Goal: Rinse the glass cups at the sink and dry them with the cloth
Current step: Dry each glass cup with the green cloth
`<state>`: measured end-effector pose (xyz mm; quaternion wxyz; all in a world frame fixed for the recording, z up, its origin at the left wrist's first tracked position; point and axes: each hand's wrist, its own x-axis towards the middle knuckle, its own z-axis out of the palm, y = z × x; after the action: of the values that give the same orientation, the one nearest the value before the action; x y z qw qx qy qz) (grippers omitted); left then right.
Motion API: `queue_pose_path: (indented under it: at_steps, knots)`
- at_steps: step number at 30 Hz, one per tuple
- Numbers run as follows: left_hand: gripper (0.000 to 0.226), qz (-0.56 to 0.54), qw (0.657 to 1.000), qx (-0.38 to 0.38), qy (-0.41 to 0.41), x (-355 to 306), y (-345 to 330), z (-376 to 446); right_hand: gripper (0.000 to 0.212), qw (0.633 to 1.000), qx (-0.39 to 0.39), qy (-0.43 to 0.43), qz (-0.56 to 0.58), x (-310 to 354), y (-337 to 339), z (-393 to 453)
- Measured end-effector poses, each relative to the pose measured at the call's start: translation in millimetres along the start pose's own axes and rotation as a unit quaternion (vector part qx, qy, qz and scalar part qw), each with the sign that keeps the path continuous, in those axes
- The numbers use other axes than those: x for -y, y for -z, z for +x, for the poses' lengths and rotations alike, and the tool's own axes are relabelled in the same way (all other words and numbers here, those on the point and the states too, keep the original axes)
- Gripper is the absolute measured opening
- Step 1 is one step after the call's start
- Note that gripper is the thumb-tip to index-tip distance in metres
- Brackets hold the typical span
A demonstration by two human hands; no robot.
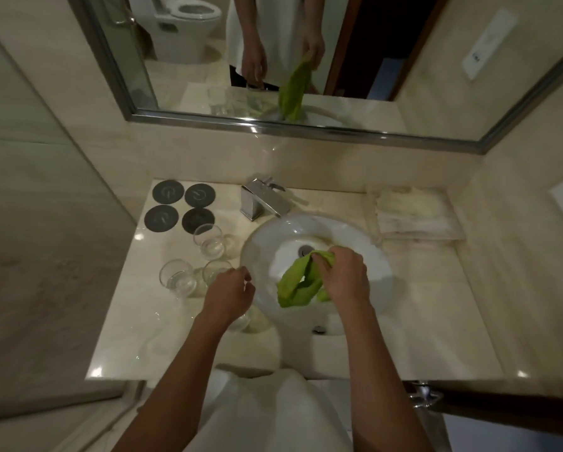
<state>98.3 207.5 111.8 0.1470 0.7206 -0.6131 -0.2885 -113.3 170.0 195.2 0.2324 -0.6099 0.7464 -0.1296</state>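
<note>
Holding the green cloth bunched in our right hand over the near side of the white sink, we have it pinched at the top so most of it hangs loose toward the basin. Our left hand sits just left of the sink rim, fingers curled down around the top of a glass cup that shows only partly beneath the palm; the grip looks like a rim hold, though the glass is mostly hidden. Three more glass cups stand on the counter to the left: one far, near the four dark coasters, and two closer in. The faucet stands at the far edge of the basin, and no water is visibly running. The step, as we judge it, is bringing cup and cloth together for drying. To do it well, we should spread the cloth open first, lift the cup clear of its neighbours, then push cloth inside and turn the glass, keeping the work over the basin so drips fall there and wet glass cannot slip onto stone.
</note>
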Motion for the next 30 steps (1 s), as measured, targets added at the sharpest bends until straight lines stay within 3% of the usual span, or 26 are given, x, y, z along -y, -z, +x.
queue_pose_path:
  at_steps: [3, 6, 10, 15, 23, 28, 30]
  knots:
    - [0.029, 0.064, 0.998, 0.017, 0.006, 7, 0, -5, 0.051, 0.998, -0.032, 0.002, -0.052, 7, -4, -8]
    - [0.043, 0.126, 0.99, 0.055, 0.023, 10, -4, -11, 0.059, 0.998, -0.02, -0.034, 0.047, 7, -10, -9]
    - [0.058, 0.144, 0.984, 0.092, 0.047, 10, -10, -20, 0.043, 0.975, 0.074, -0.071, 0.199, 8, -13, -14]
    - [0.079, 0.137, 0.981, 0.119, 0.063, 17, -25, -30, 0.034, 0.969, 0.116, -0.033, 0.217, 5, -27, -26]
    - [0.072, 0.029, 0.994, 0.047, 0.093, 25, -41, -35, 0.023, 0.956, 0.166, 0.023, 0.242, 10, -35, -28]
    - [0.068, -0.064, 0.993, -0.042, 0.087, 13, -39, -25, 0.005, 0.967, 0.104, 0.019, 0.232, 1, -29, -21]
    - [0.064, -0.132, 0.983, -0.09, 0.089, 1, -36, -18, 0.017, 0.967, 0.073, 0.011, 0.245, -3, -25, -15]
